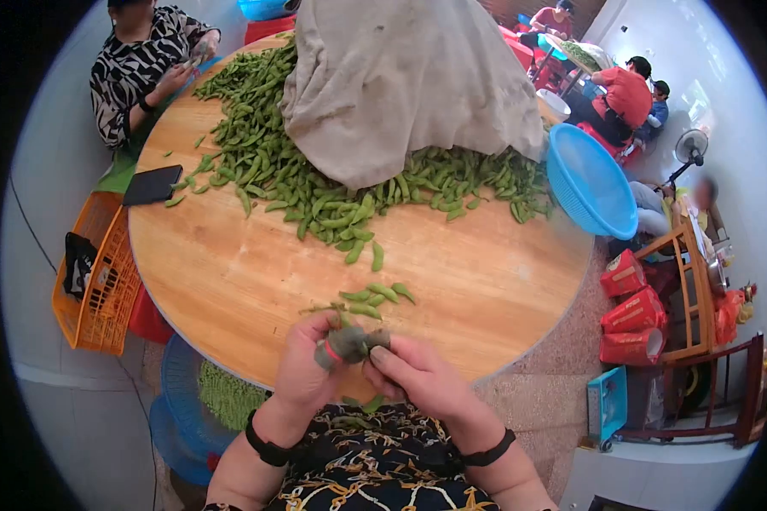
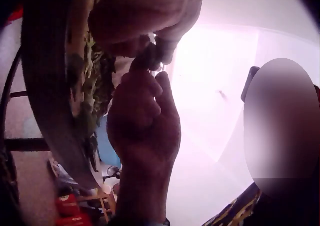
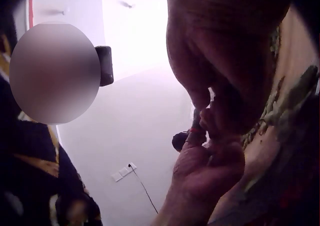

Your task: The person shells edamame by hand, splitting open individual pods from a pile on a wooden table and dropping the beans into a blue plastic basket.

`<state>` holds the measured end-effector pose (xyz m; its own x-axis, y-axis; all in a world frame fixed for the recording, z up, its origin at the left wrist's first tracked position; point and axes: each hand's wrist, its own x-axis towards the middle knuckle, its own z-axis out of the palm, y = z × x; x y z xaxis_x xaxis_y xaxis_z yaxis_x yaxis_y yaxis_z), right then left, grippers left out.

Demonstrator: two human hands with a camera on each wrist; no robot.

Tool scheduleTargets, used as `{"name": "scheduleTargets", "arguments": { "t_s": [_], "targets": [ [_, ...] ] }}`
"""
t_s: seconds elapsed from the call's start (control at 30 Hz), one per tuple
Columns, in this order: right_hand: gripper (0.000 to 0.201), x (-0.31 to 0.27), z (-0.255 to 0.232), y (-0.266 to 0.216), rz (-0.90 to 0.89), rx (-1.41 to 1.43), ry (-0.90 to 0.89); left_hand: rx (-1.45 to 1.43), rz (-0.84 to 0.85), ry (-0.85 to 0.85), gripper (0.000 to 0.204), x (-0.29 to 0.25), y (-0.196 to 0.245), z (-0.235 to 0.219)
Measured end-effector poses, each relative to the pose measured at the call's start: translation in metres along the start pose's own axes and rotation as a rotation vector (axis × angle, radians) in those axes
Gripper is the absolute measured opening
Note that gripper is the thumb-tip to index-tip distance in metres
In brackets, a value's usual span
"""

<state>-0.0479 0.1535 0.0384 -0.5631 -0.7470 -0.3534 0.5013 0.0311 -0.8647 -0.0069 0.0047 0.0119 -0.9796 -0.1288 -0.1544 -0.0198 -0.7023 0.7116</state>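
Observation:
Both hands meet at the table's near edge. The left hand (image 1: 305,368), its thumb wrapped in a dark cover with a red band (image 1: 332,349), is curled round a green pod (image 1: 368,344) that is mostly hidden. From the other side the right hand (image 1: 422,375) pinches at the same pod, a dark cover on a fingertip. Just beyond lie a few loose pods (image 1: 382,292). In the left wrist view the left hand (image 2: 145,16) is above the right hand (image 2: 145,106); in the right wrist view the right hand (image 3: 225,51) is above the left hand (image 3: 210,168).
A large pod heap (image 1: 264,153) lies under a grey cloth (image 1: 409,85) on the round table (image 1: 230,255). A blue basket (image 1: 590,180) leans at the right; a phone (image 1: 152,185) and orange crate (image 1: 102,281) are left. Shelled beans (image 1: 228,396) sit below. Another person sits at upper left.

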Motion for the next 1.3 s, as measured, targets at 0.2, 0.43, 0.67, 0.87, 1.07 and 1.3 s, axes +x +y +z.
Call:
{"name": "scheduleTargets", "arguments": {
  "t_s": [0.2, 0.43, 0.67, 0.87, 1.07, 1.3],
  "targets": [
    [0.024, -0.002, 0.0, 0.003, -0.026, -0.001, -0.005, 0.196, 0.118, 0.197, 0.017, 0.002, -0.011, -0.005],
    [0.022, 0.0, -0.002, -0.002, -0.024, -0.173, 0.081, 0.255, 0.233, 0.09, 0.013, 0.007, -0.016, 0.0],
    [0.02, -0.002, -0.009, -0.001, 0.044, 0.01, 0.079, -0.149, -0.13, -0.274, 0.019, 0.006, -0.01, -0.015],
    [0.014, 0.005, -0.013, 0.015, -0.226, -0.398, 0.281, 0.366, 0.03, -0.074, 0.022, 0.01, -0.015, -0.002],
    [0.014, 0.003, -0.021, 0.002, -0.081, -0.259, 0.287, 0.272, 0.031, -0.065, 0.038, 0.012, -0.013, -0.005],
    [0.013, 0.007, -0.017, -0.008, -0.328, -0.576, 0.474, 0.603, 0.21, -0.025, 0.03, 0.012, -0.016, -0.002]
  ]
}}
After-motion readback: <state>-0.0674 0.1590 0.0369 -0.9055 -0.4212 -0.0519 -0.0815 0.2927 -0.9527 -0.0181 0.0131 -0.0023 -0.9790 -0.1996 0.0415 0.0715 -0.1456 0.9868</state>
